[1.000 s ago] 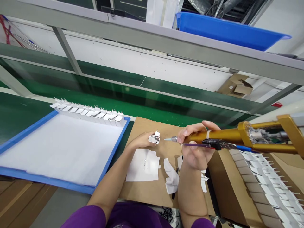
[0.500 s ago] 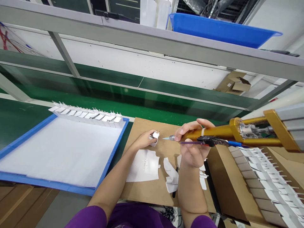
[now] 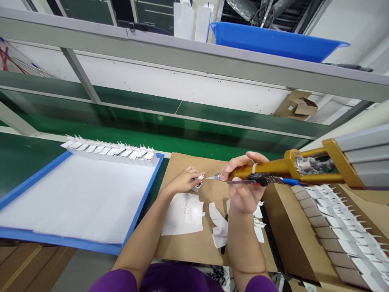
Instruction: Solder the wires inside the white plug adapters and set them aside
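Observation:
My left hand (image 3: 184,181) is closed around a small white plug adapter (image 3: 197,186) above the brown cardboard. Its fingers lie over the top and hide most of the pins. In my right hand (image 3: 243,184) is a gold glue dispenser (image 3: 270,169), gripped near its front end. Its pale tapered nozzle (image 3: 210,177) points left and ends a short way from the adapter, apart from it. A white paper sheet (image 3: 182,215) with small specks lies below my left hand. Crumpled white paper (image 3: 219,227) rests beside my right forearm.
On the left, a blue-edged tray (image 3: 138,211) with white lining bears a row of white plug adapters (image 3: 112,152) at its back. A cardboard box (image 3: 288,227) on the right holds several more adapters (image 3: 340,227). A blue bin (image 3: 273,42) sits on the shelf above.
My left fingers have moved over the top of the adapter, and its upright pinned top now looks lower and mostly covered. My right hand keeps its hold on the dispenser. The view has shifted slightly.

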`<state>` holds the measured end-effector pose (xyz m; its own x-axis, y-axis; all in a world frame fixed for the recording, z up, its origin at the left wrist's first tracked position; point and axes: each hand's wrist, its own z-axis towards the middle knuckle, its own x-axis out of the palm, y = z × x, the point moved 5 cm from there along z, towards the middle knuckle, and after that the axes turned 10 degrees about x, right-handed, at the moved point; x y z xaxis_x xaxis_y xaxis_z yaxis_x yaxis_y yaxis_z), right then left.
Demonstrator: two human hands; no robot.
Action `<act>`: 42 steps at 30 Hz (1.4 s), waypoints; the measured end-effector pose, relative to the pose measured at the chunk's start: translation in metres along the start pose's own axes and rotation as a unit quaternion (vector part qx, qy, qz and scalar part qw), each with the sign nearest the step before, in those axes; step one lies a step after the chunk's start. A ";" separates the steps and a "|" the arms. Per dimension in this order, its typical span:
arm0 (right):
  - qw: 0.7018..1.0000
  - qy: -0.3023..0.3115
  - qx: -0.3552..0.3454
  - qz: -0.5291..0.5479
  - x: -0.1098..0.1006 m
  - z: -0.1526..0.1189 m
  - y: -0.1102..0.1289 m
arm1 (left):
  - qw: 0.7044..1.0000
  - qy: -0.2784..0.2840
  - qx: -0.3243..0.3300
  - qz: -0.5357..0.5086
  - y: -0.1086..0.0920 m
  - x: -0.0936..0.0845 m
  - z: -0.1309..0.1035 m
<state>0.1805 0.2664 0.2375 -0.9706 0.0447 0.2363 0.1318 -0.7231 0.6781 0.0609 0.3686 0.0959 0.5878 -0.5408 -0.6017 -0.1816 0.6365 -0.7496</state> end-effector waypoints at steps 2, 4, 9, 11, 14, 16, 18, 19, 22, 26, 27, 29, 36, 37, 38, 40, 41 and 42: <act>1.000 -0.001 0.002 -0.006 0.000 0.000 0.000 | 1.000 0.015 0.011 -0.015 -0.002 -0.002 -0.001; 1.000 -0.002 -0.001 -0.011 0.000 0.000 0.000 | 0.999 0.029 0.000 -0.028 -0.001 -0.001 -0.002; 1.000 -0.001 -0.008 -0.012 0.001 0.000 0.000 | 0.998 0.054 -0.001 -0.036 -0.002 0.008 -0.003; 1.000 -0.005 -0.001 -0.017 0.000 0.000 -0.001 | 0.999 0.043 0.006 -0.001 -0.005 0.013 -0.004; 1.000 -0.009 0.010 -0.019 -0.001 0.000 -0.003 | 0.993 0.007 -0.003 0.115 -0.008 0.024 -0.011; 1.000 -0.008 0.011 -0.013 -0.002 0.000 -0.004 | 0.981 -0.031 -0.013 0.193 -0.009 0.033 -0.017; 1.000 -0.006 0.007 -0.004 -0.001 0.000 -0.004 | 0.967 -0.068 -0.016 0.246 -0.008 0.042 -0.023; 1.000 -0.005 0.004 -0.001 -0.001 0.000 -0.004 | 0.962 -0.084 -0.016 0.261 -0.008 0.045 -0.025; 1.000 0.002 -0.004 -0.004 0.000 0.000 -0.003 | 0.958 -0.113 -0.012 0.262 -0.006 0.049 -0.027; 1.000 0.012 -0.009 -0.004 0.002 0.000 -0.001 | 0.965 -0.119 -0.010 0.233 -0.004 0.048 -0.025; 1.000 0.014 -0.009 -0.001 0.003 0.001 -0.001 | 0.965 -0.118 -0.011 0.233 -0.004 0.048 -0.025; 1.000 0.018 -0.011 0.007 0.004 0.001 0.000 | 0.963 -0.116 -0.017 0.242 -0.004 0.049 -0.025; 1.000 0.015 -0.014 0.007 0.004 0.001 0.001 | 0.954 -0.086 -0.009 0.288 -0.003 0.055 -0.025; 1.000 0.011 -0.010 0.001 0.003 0.000 0.000 | 0.954 -0.087 -0.010 0.288 -0.002 0.055 -0.024; 1.000 0.006 -0.006 -0.005 0.002 0.000 -0.001 | 0.953 -0.090 -0.014 0.289 -0.001 0.055 -0.024; 1.000 -0.002 -0.001 -0.018 0.001 -0.001 -0.002 | 0.951 -0.099 -0.024 0.291 0.000 0.056 -0.024; 1.000 -0.004 0.000 -0.022 0.001 -0.001 -0.003 | 0.951 -0.102 -0.029 0.292 0.000 0.056 -0.023; 1.000 -0.005 0.002 -0.024 0.000 -0.002 -0.003 | 0.950 -0.104 -0.032 0.293 0.000 0.057 -0.023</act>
<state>0.1793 0.2673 0.2345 -0.9737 0.0857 0.2112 0.0868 -0.7176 0.6911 0.0760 0.3251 0.0553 0.5136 0.0203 -0.8578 -0.5687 0.7566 -0.3226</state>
